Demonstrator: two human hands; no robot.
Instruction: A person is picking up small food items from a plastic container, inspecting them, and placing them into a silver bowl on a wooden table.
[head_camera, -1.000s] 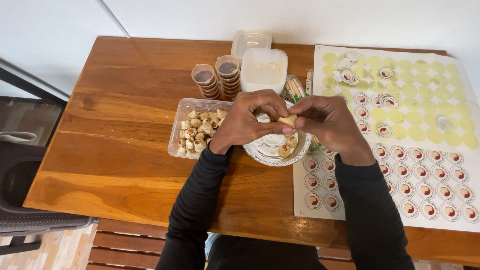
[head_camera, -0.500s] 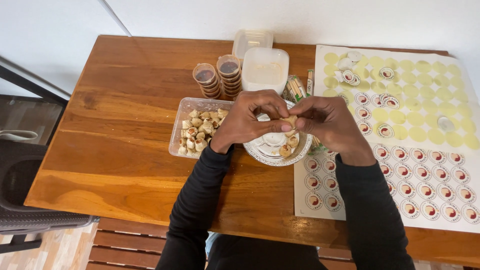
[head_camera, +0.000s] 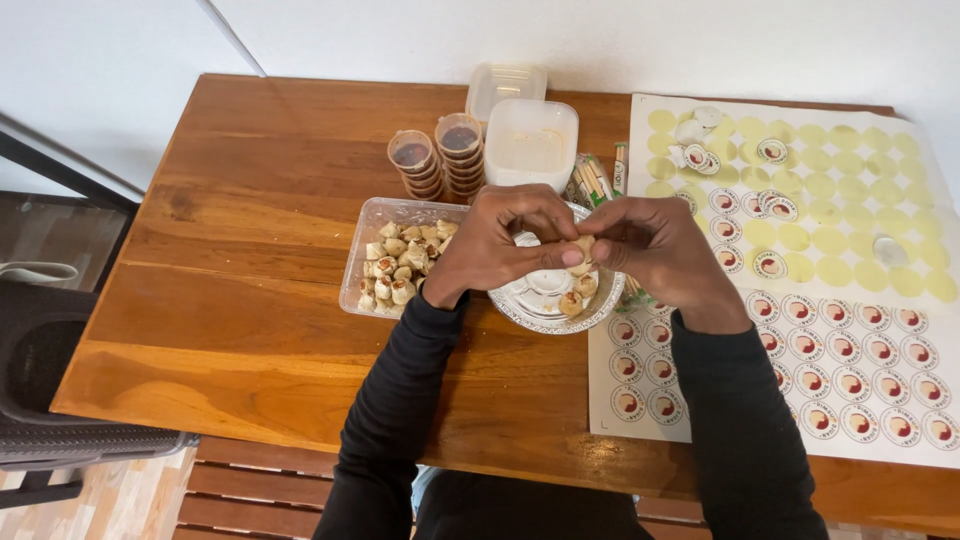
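Clearly both hands meet over the round foil dish (head_camera: 545, 318) at the table's centre: the left hand (head_camera: 495, 245) and the right hand (head_camera: 660, 245) pinch one small tan pastry piece (head_camera: 582, 247) between their fingertips, a narrow grip on it from either side. It looks light, soft and crumbly, best taken gently by its sides. At nine o'clock of the dish sits a clear tray (head_camera: 372, 225) of like pieces. At twelve o'clock stand two stacks of small sauce cups (head_camera: 435, 160) and a clear lidded box (head_camera: 530, 142). At three o'clock lies a white sheet of round stickers (head_camera: 850, 340), red-and-white below, with mostly peeled yellow circles above.
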